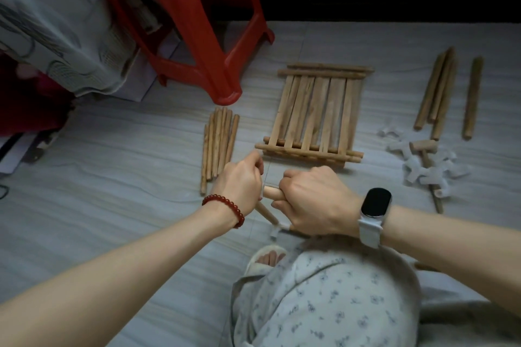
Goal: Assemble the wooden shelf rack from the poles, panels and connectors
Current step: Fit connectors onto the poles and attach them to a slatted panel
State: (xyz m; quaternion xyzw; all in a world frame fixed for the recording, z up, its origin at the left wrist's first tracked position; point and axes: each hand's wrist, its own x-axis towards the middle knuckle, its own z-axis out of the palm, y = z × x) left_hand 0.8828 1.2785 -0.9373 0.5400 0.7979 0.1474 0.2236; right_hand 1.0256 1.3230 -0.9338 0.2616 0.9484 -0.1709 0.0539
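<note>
left hand point(242, 177): we wrap fingers tight on a clear connector point(264, 191), i think.
right hand point(313, 200): tight on the pole point(275, 192), down by the floor point(127, 149).
tip: push pole straight in, twist a bit.
panels point(313, 115): lying flat, further out.

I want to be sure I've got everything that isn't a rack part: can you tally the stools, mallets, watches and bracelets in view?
Red plastic stool: 1
Wooden mallet: 1
Smartwatch: 1
Red bead bracelet: 1
Total: 4
</note>
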